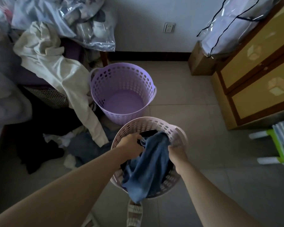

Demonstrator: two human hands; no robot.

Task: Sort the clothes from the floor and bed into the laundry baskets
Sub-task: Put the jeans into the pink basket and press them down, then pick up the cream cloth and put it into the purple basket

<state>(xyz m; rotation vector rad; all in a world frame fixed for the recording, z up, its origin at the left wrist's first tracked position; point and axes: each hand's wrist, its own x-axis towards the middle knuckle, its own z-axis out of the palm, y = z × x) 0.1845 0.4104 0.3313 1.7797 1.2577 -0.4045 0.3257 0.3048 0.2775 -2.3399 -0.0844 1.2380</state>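
pale floor tiles (179, 89) run up to a white wall, with a heaped bed (10, 66) on the left and a yellow cabinet (259, 82) on the right. both hands work over the near white basket (147, 124): the left hand (131, 143) has its fingers curled into the blue garment (147, 167), and the right hand (177, 153) grips its other edge. one end of the garment hangs over the near rim. it looks best to gather that trailing end and push the cloth down so nothing spills out. the purple basket (121, 92) just behind stands empty. a cream top (56, 66) droops off the bed, and dark clothes (39, 153) and white scraps (67, 139) lie on the floor, not yet sorted.
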